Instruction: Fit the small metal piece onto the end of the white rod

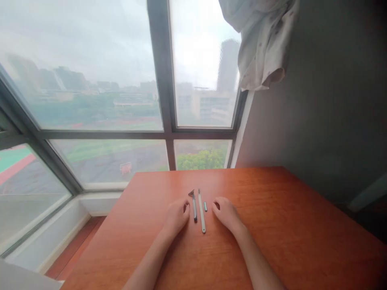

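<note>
Three small items lie side by side on the brown wooden table [145, 249], between my hands. Leftmost is a razor [194, 209], its T-shaped head pointing away from me and its handle dark at the near end. Beside it is a long, thin, pale toothbrush [201, 213], with a hole at the near end of its handle. A short greenish cylinder [205, 206], like a small battery, is at the right. My left hand [177, 214] rests loosely curled just left of the razor, touching nothing but the table. Right of the cylinder, my right hand [226, 211] rests in a similar loose curl, holding nothing.
Large framed windows [165, 80] rise beyond the table's far edge and along the left. A pale curtain [263, 52] hangs bunched at the upper right, in front of a grey wall [320, 100]. Reddish flooring [80, 245] shows at the lower left.
</note>
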A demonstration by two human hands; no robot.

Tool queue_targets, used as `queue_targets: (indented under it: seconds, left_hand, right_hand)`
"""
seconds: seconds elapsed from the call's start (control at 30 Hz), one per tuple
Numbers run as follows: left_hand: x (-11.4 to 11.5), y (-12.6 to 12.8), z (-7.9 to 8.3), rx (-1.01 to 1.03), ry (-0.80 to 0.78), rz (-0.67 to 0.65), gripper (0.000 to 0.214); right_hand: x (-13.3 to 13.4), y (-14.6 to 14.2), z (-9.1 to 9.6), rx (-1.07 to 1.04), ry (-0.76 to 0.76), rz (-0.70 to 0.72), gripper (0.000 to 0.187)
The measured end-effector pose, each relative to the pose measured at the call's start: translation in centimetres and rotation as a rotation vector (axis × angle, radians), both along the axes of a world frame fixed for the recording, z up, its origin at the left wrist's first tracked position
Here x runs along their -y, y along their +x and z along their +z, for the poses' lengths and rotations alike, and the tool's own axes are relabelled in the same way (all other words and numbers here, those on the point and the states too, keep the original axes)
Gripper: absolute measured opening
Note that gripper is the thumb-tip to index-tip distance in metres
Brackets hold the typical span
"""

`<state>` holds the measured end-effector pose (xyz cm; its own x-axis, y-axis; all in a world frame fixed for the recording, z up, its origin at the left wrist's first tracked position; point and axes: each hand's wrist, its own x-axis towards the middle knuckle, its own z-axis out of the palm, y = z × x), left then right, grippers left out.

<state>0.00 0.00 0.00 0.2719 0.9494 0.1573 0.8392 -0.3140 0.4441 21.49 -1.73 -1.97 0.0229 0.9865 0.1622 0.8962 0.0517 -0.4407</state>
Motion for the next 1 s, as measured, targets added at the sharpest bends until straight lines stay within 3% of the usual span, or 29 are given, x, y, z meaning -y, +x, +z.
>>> queue_targets:
  seconds: [0.33, 0.47, 0.67, 1.0]
  left_hand:
    - [0.2, 0.4, -0.1, 0.07, -0.001, 0.03, 0.023]
    - [0.8, 0.9, 0.3, 0.069, 0.041, -0.032, 0.032]
    - [1.3, 1.4, 0.3, -0.006, 0.08, -0.129, 0.026]
    - [1.1, 1.1, 0.1, -0.053, 0.101, -0.11, 0.015]
  right_hand:
    - [0.0, 0.0, -0.1, 0.002, 0.004, 0.004, 0.016]
    - [0.0, -0.1, 0.0, 0.0, -0.003, 0.006, 0.015]
    - [0.0, -0.1, 0.1, 0.0, -0.008, 0.008, 0.015]
    - [0.1, 0.0, 0.0, 0.01, 0.0, 0.012, 0.016]
